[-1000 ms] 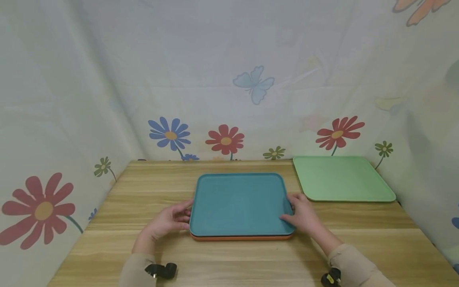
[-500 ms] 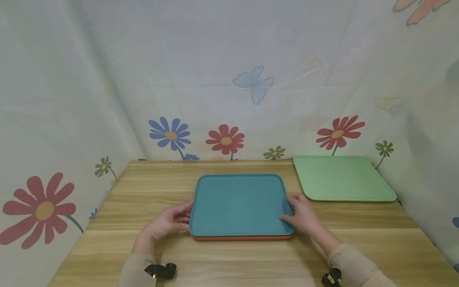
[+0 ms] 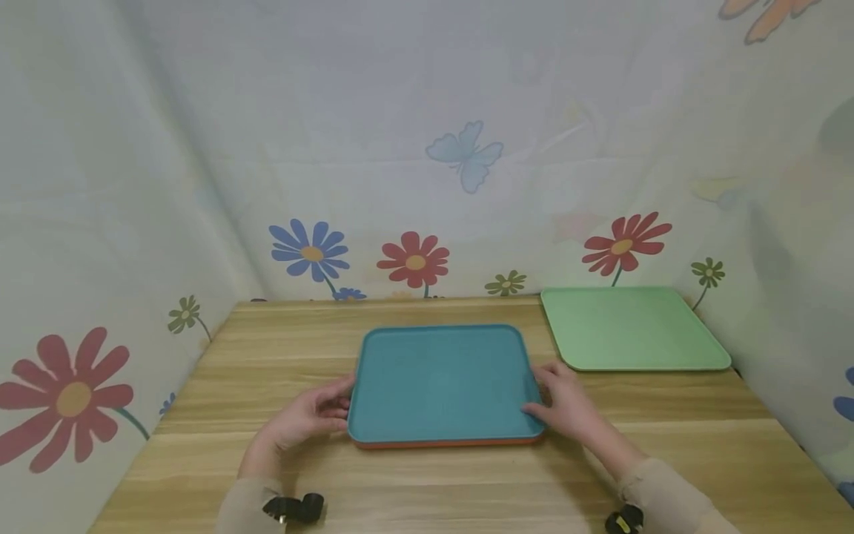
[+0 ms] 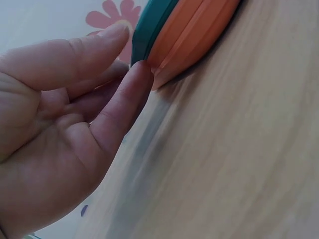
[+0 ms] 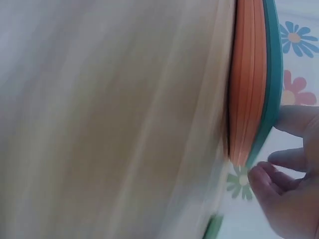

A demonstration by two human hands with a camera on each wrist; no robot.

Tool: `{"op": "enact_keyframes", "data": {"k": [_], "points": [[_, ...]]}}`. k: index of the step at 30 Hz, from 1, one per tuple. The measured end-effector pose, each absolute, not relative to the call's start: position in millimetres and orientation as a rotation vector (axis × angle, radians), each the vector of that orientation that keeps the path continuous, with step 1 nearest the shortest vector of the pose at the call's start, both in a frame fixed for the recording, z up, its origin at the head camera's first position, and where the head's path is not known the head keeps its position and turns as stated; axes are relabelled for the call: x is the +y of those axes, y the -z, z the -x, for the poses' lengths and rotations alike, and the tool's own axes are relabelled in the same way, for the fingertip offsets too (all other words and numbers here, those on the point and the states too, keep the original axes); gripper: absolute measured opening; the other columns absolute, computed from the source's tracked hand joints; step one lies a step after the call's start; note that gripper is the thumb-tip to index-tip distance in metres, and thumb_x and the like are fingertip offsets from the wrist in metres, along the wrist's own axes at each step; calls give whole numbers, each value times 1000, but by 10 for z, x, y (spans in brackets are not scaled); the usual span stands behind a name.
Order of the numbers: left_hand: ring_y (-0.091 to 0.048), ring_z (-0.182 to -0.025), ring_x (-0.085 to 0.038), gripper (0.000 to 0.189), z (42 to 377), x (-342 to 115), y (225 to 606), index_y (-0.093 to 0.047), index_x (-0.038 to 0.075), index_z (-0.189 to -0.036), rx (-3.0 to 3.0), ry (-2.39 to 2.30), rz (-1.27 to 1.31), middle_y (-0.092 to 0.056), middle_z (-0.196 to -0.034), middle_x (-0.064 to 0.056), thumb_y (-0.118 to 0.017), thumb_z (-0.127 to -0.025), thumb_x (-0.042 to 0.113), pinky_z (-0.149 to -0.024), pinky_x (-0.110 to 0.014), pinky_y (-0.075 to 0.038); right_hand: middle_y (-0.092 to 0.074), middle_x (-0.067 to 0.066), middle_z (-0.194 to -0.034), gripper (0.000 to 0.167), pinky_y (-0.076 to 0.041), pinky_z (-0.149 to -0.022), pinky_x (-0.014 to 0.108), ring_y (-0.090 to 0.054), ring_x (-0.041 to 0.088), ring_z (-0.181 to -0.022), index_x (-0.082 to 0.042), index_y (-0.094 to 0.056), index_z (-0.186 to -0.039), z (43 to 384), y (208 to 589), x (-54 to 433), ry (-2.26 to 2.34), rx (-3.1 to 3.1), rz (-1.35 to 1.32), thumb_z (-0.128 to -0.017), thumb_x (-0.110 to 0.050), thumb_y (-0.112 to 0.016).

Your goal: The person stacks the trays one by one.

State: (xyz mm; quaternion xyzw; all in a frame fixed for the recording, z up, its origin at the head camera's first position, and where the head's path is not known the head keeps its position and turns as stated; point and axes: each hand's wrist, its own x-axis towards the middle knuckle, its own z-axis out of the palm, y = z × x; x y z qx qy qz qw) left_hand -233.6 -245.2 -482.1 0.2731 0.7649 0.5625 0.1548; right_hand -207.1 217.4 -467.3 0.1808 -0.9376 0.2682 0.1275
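Observation:
A teal rectangular tray (image 3: 440, 386) lies on top of an orange stack, with its long sides running left to right. Two or more orange trays (image 5: 244, 89) make up the layers beneath, their edges roughly in line with the teal one. On the left side my left hand (image 3: 312, 411) touches the stack's edge with its fingertips, the thumb just short of overlapping the top. Over the right rim, the thumb of my right hand (image 3: 565, 400) rests on the teal surface while the other fingers curl at the edge. The trays hide parts of those fingertips.
A light green tray (image 3: 634, 330) lies at the back right of the wooden table (image 3: 287, 334). Behind it hangs a pale fabric backdrop (image 3: 333, 133) printed with flowers and butterflies, continuing along both sides.
The hands keep their places at both sides of the stack. The dark gap below the teal tray's front rim has narrowed. The head view has shifted slightly.

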Motion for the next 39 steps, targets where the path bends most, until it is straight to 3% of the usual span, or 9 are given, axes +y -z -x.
{"op": "enact_keyframes", "data": {"k": [7,14,25,32,39], "points": [[-54,-116,-44,72,2297,-2487,4751,-33,-12,-147,2284,-1630,-693,-50,-133,-36,-71,-88,2,-90,-26,-52,-58,26,-115,59,-46,-91,56,-53,45,-108,12,-61,-122,2103,4622,2549,-368,-2561,-626,-73,-8,-87],[-53,-118,-46,70,2267,-2519,4700,-37,-10,-147,2358,-1609,-649,-57,-127,-32,-72,-89,8,-91,-25,-50,-56,30,-122,63,-44,-94,58,-51,49,-113,11,-58,-126,2107,4592,2846,-245,-2599,-573,-73,-9,-87],[-48,-124,-46,60,2222,-2389,4632,-42,-6,-146,2377,-1795,-585,-47,-144,-26,-68,-92,5,-92,-27,-50,-57,30,-122,68,-45,-91,60,-52,49,-110,9,-59,-127,2213,4649,3107,-192,-2518,-621,-68,-7,-90],[-55,-118,-42,56,2193,-2253,4613,-42,-13,-142,2429,-1827,-745,-51,-136,-33,-66,-94,2,-92,-25,-51,-57,29,-124,72,-44,-94,58,-52,47,-113,7,-57,-131,2231,4679,3203,-151,-2555,-609,-68,-6,-89],[-55,-117,-47,59,2173,-2022,4574,-41,-6,-146,2444,-1822,-795,-54,-136,-27,-66,-94,3,-95,-25,-49,-54,30,-129,71,-40,-99,60,-49,49,-117,7,-55,-134,2238,4706,3300,-169,-2678,-571,-73,-10,-87]]}}
